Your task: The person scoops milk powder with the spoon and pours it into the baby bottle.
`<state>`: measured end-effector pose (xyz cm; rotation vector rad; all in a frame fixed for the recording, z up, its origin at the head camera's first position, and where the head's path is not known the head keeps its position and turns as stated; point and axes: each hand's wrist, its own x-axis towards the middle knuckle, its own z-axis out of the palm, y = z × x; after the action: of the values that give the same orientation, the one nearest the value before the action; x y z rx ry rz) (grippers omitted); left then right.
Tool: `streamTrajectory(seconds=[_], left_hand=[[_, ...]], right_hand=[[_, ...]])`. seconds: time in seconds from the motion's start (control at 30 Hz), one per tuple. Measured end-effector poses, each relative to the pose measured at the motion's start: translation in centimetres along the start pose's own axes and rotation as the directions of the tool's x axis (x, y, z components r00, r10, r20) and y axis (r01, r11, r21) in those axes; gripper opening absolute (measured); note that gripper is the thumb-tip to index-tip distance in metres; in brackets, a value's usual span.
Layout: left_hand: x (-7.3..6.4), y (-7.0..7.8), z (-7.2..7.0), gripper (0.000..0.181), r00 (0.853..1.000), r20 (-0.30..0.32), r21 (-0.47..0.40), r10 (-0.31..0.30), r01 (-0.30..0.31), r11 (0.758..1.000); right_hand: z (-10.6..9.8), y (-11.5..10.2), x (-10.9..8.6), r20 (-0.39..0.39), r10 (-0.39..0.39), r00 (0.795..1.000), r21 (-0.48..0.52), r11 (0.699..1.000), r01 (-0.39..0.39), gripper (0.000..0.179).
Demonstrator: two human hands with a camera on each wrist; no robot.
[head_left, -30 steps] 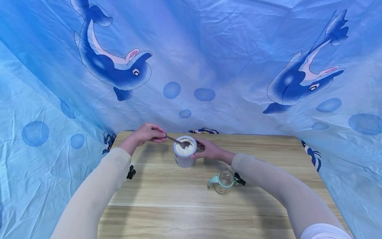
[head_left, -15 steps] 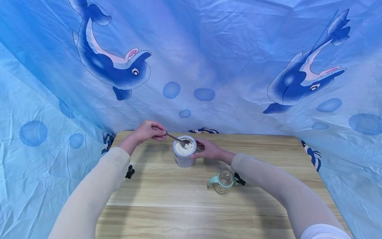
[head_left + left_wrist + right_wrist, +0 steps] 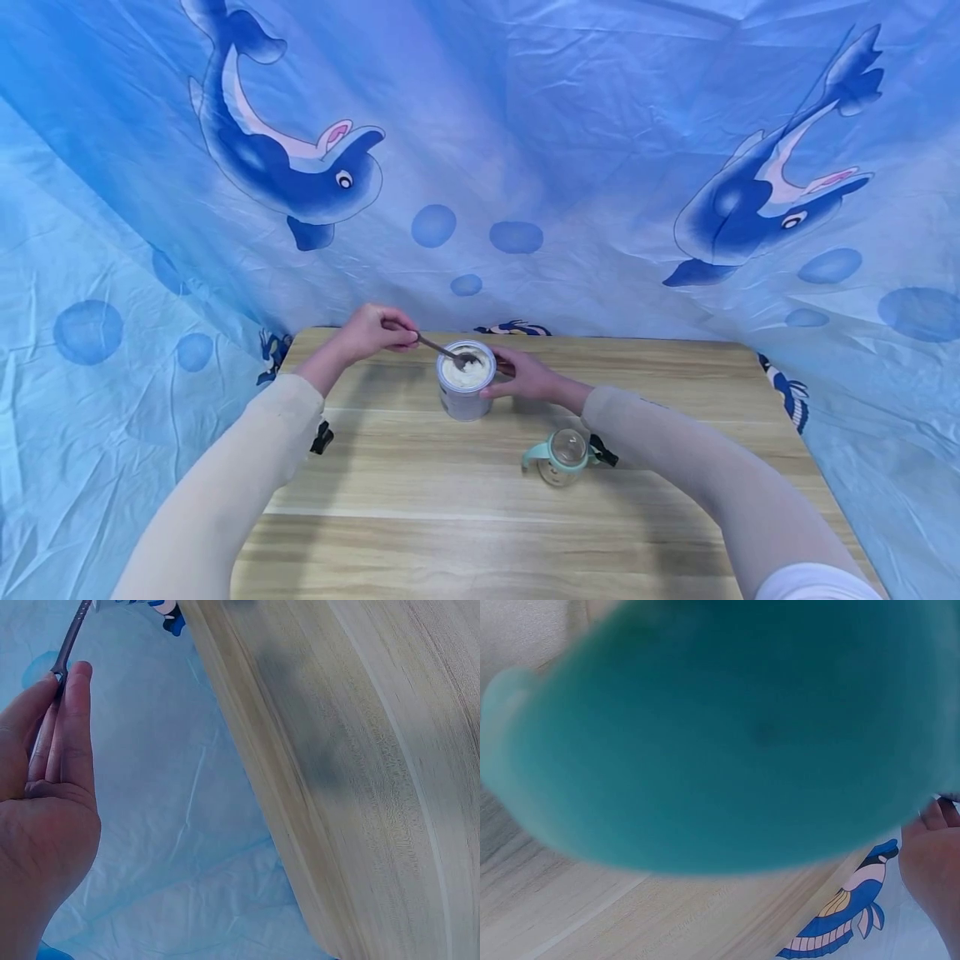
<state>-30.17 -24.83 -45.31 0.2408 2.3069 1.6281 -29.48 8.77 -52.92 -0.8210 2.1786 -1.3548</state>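
My left hand [image 3: 377, 330] pinches the handle of a dark spoon [image 3: 435, 346] between thumb and fingertips; the left wrist view shows the same pinch on the spoon handle [image 3: 73, 634]. The spoon's bowl rests in the white powder [image 3: 457, 379] inside an open, light-coloured can [image 3: 465, 406]. From the right side, my right hand [image 3: 532, 377] holds that can, thumb at its front and the other fingers partly hidden behind it. Only part of my right hand [image 3: 932, 859] shows in the right wrist view, at the right edge.
A clear baby bottle [image 3: 561, 472] with mint-green handles stands on the wooden table [image 3: 420, 492], near my right forearm. Its blurred green part [image 3: 705, 787] fills most of the right wrist view. A blue dolphin-print curtain [image 3: 585, 167] hangs behind and beside the table.
The spoon's bowl has shifted slightly within the powder, with white powder showing on it. My left hand has moved only a little. The right hand, can and bottle stay in place.
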Motion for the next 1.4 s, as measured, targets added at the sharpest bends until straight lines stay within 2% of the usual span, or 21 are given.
streamTrajectory(seconds=[0.2, 0.47, 0.9, 1.4], left_hand=[[0.16, -0.1, 0.09, 0.023, 1.0, 0.02, 0.01, -0.02, 0.02, 1.0], [0.12, 0.03, 0.04, 0.025, 0.995, 0.087, 0.058, -0.044, 0.039, 0.998], [0.06, 0.64, 0.42, 0.02, 0.99, 0.122, 0.121, -0.07, 0.055, 0.991], [0.06, 0.38, 0.95, 0.019, 0.985, 0.131, 0.066, -0.112, 0.104, 0.992]], right_hand=[[0.04, -0.08, 0.01, 0.002, 0.009, 1.0, -0.008, 1.0, -0.009, 0.088], [-0.03, -0.1, -0.12, 0.001, 0.001, 1.0, -0.001, 1.0, -0.001, 0.089], [-0.03, 0.28, 0.01, 0.012, -0.007, 1.0, 0.024, 1.0, 0.006, 0.089], [0.16, 0.34, 0.04, 0.004, -0.025, 1.0, 0.022, 0.999, 0.025, 0.083]])
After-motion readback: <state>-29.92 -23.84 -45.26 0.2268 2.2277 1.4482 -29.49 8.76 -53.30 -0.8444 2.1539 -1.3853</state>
